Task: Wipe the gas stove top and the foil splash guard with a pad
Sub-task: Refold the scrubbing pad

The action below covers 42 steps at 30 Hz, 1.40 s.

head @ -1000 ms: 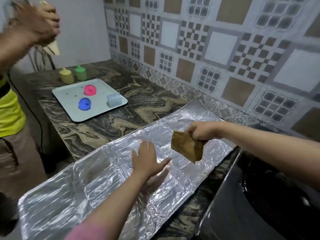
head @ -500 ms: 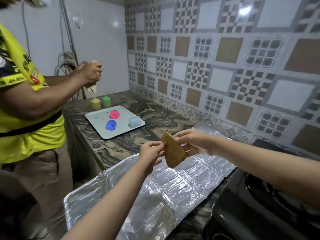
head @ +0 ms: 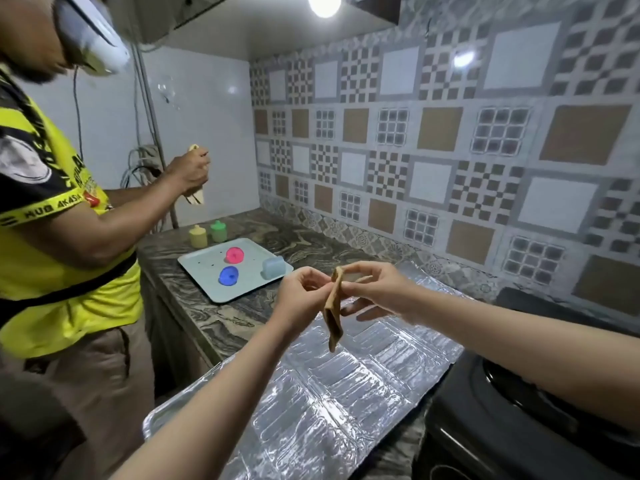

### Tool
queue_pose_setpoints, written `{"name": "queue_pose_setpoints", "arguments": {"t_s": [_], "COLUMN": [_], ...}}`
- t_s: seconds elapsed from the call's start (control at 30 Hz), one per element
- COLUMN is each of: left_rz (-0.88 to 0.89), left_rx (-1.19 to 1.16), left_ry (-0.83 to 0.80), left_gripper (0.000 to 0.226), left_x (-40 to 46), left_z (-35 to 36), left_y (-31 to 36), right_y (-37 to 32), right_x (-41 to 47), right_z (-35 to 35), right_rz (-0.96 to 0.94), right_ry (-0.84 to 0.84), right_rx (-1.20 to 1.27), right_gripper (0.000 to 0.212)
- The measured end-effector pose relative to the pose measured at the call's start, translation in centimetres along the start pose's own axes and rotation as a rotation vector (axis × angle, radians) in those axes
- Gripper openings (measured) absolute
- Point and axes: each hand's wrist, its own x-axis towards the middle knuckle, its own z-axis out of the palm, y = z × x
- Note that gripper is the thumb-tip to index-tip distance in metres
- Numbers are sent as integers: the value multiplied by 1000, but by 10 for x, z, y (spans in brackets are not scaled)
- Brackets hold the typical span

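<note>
Pinching pad [head: 333, 308] between left hand [head: 300, 293] and right hand [head: 372, 289] fingers; best folded flat before pressing onto foil [head: 332, 393].

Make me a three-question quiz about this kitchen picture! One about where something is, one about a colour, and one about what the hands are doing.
1. Where does the foil splash guard lie?
A. flat on the counter
B. upright against the wall
C. on the tray

2. What colours are the two round lids on the tray?
A. pink and blue
B. red and white
C. both green

3. How is the pad held?
A. pressed on the foil
B. in the air by both hands
C. lying on the stove

Answers: 1 A, it is spread flat beside the stove. 2 A, one of each shows. 3 B, left hand and right hand pinch its top.
</note>
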Motion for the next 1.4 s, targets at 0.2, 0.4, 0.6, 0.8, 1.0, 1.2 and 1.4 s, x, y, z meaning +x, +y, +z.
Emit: {"name": "queue_pose_setpoints", "arguments": {"t_s": [0.2,0.4,0.6,0.8,1.0,1.2,1.4], "left_rz": [129,398,678,824,923,977,1193], "left_rx": [213,296,416,497,477,454,790], "left_ry": [17,-126,-301,-377,-495,-554,-540], "left_gripper": [27,13,9,20,18,11,37], "left_x": [12,16,8,1,-17,-20,-6], "left_z": [40,103,196,274,351,437,506], "left_y": [15,49,97,138,182,223,234], "right_y": [5,-9,-18,-14,11,31,48], "right_x": [-23,-72,-156,-243,-305,-342,-361], "right_z": [-33,-96,-185,-264,-312,-375,-448], "right_rz": [-88,-170,-149,-108,-140,-230,-153], "right_ry": [317,458,555,708,830,1072,1135], "right_rx": [-216,-537,-767,-872,-944,-1051,-1181], "right_gripper": [12,17,16,10,30,7,5]}}
